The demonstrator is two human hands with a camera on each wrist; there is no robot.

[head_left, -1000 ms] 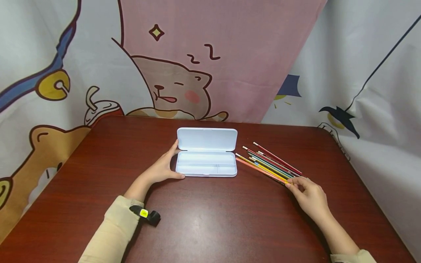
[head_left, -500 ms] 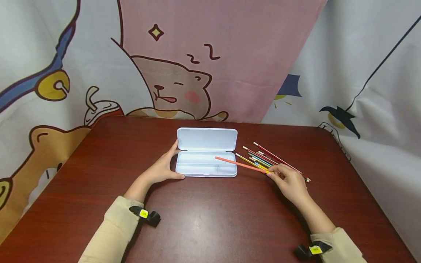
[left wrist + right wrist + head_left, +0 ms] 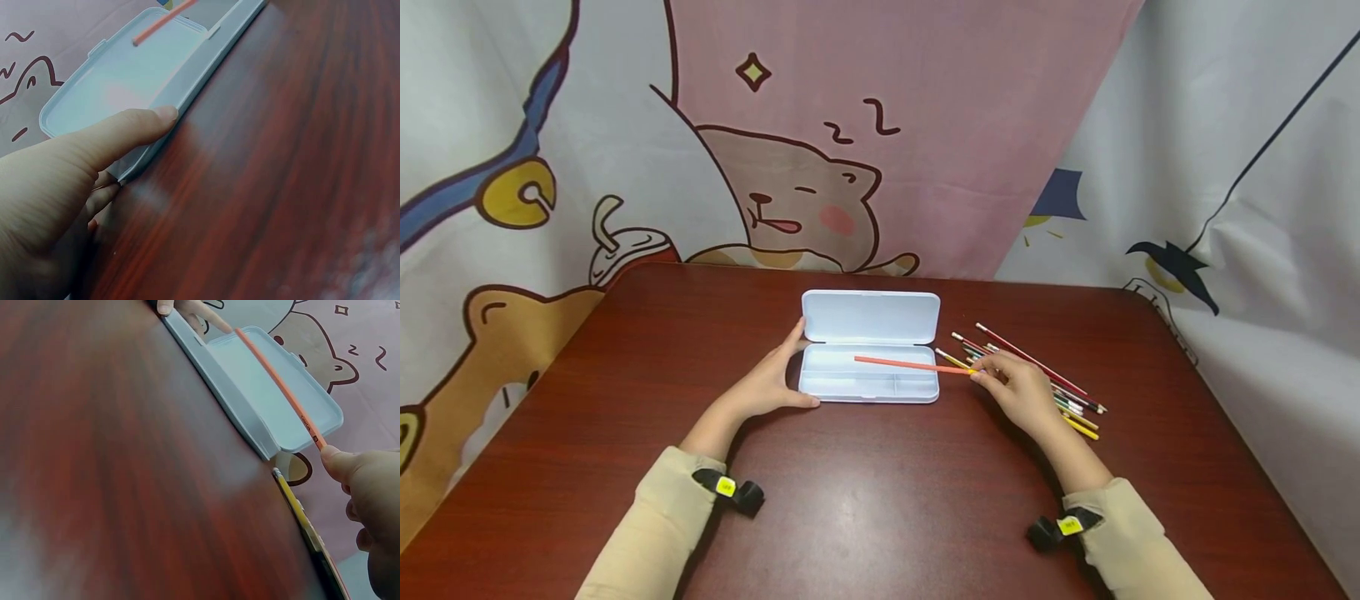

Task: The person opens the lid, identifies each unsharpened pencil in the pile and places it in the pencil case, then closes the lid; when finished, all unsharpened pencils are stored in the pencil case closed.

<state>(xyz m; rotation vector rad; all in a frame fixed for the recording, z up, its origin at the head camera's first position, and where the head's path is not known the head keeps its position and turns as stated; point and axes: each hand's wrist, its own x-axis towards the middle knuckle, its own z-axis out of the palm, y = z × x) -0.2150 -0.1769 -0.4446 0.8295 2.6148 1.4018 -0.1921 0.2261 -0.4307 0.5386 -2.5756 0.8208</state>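
Note:
A white pencil case (image 3: 850, 387) lies with its lid (image 3: 871, 317) raised at the back; its tray has a long compartment and smaller ones in front. My left hand (image 3: 769, 375) holds the case at its left end, thumb on the front edge and a finger reaching to the back. Between thumb and fingers my right hand (image 3: 1018, 392) pinches an orange pencil (image 3: 910, 363) near one end. The pencil points left over the tray, and in the right wrist view lettering shows on its side. Several other pencils (image 3: 1078, 423) lie in a loose pile, partly hidden by the right hand.
A dark red-brown wooden table (image 3: 850, 500) carries everything. Behind it hangs a cloth (image 3: 970, 125) printed with cartoon animals. Each wrist wears a black strap with a small camera, such as the left wrist camera (image 3: 747, 498).
My right hand has picked the orange pencil off the pile and carried it left, bringing its far end over the tray. The left hand and the case have stayed in place.

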